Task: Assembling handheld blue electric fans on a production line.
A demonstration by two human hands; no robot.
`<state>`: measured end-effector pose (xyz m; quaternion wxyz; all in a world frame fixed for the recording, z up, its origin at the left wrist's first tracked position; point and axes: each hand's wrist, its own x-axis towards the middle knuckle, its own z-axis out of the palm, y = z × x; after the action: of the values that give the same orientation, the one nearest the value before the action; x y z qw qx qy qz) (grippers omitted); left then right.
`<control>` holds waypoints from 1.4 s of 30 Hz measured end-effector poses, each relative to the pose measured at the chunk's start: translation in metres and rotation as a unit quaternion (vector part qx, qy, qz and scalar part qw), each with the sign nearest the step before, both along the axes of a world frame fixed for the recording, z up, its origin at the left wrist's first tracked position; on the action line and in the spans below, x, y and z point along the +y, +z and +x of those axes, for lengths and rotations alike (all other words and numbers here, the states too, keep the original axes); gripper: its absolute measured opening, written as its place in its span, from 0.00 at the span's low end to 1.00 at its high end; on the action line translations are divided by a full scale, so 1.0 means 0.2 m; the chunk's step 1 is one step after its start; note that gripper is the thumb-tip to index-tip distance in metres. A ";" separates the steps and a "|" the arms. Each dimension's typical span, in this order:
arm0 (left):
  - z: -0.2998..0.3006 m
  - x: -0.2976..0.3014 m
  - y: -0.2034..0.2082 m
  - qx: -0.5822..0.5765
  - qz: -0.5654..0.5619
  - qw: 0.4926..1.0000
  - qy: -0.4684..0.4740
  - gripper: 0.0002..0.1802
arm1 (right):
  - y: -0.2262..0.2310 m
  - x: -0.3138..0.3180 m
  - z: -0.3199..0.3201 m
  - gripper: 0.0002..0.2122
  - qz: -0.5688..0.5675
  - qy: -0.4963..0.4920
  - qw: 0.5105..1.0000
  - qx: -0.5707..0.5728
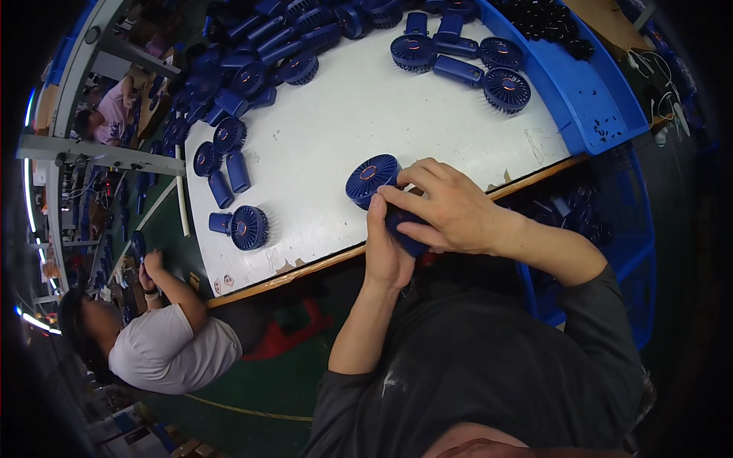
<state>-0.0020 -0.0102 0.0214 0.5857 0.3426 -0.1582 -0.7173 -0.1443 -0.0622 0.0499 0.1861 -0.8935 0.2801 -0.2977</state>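
Both hands clamping one navy handheld fan (372, 179) at the white tabletop (343, 130) edge | left hand (388, 248) gripping handle | right hand (450, 210) wrapping over | blue plastic bin (588, 99) beyond.

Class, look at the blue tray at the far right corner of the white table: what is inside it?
The blue tray holds a heap of small black parts at its far end and some loose ones nearer. Its rim hides the rest.

A broad bare stretch of the surface (343, 130) lies open beyond the held fan (372, 179). Loose fans (240, 227) crowd its left, a fan cluster (466, 57) the far end, a blue bin (588, 99) the right.
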 end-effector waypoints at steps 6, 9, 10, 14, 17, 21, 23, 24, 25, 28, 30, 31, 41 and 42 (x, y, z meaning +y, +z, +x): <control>0.00 -0.03 0.02 -0.521 -0.240 0.809 -0.124 0.27 | -0.22 0.16 0.02 0.27 0.040 -0.135 0.987 -0.075; 0.06 -0.09 0.26 -0.699 -0.382 0.604 -0.021 0.36 | -0.25 0.29 -0.16 0.20 0.446 -0.135 0.828 -0.311; 0.19 -0.14 0.32 -0.728 -0.392 0.561 -0.052 0.38 | -0.31 0.35 -0.28 0.19 0.425 -0.143 0.811 -0.375; 1.11 -0.22 0.20 -0.884 -0.230 0.406 0.001 0.36 | -0.61 0.59 -0.81 0.19 0.223 -0.415 0.833 -0.291; 1.54 -0.10 0.13 -0.890 -0.142 0.417 -0.120 0.35 | -0.89 0.71 -1.27 0.25 0.256 -0.538 0.792 -0.135; 1.60 -0.12 0.16 -0.857 -0.131 0.457 -0.199 0.33 | -1.27 0.81 -1.68 0.27 0.190 -0.659 0.719 0.110; 1.64 -0.11 0.17 -0.848 -0.104 0.467 -0.228 0.29 | -1.27 0.78 -1.72 0.25 0.198 -0.653 0.713 0.160; 1.61 -0.09 0.19 -0.841 -0.077 0.490 -0.217 0.29 | -1.20 0.75 -1.67 0.24 0.178 -0.627 0.743 0.154; 1.56 -0.06 0.20 -0.833 -0.049 0.512 -0.204 0.29 | -1.12 0.72 -1.61 0.23 0.157 -0.599 0.771 0.148; 1.32 0.02 0.10 -0.735 -0.050 0.673 -0.065 0.33 | -0.74 0.57 -1.08 0.19 0.304 -0.472 0.817 -0.133; 0.99 0.09 0.04 -0.568 0.040 0.820 -0.061 0.35 | -0.52 0.55 -0.65 0.21 0.388 -0.331 0.832 -0.219; 0.79 0.16 -0.02 -0.456 -0.006 0.890 -0.017 0.36 | -0.41 0.53 -0.46 0.25 0.409 -0.236 0.854 -0.217; 0.09 -0.02 -0.18 0.074 0.011 0.989 -0.131 0.37 | -0.19 0.31 -0.04 0.20 0.186 -0.010 0.982 -0.020; 0.06 -0.04 -0.13 0.088 0.004 0.989 -0.116 0.40 | -0.15 0.26 -0.05 0.19 0.093 -0.025 0.995 -0.022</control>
<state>0.0090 -0.0186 -0.0045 0.5093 0.2597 -0.1421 -0.8081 -0.1548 -0.0100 0.0195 0.2672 -0.8581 0.3252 -0.2940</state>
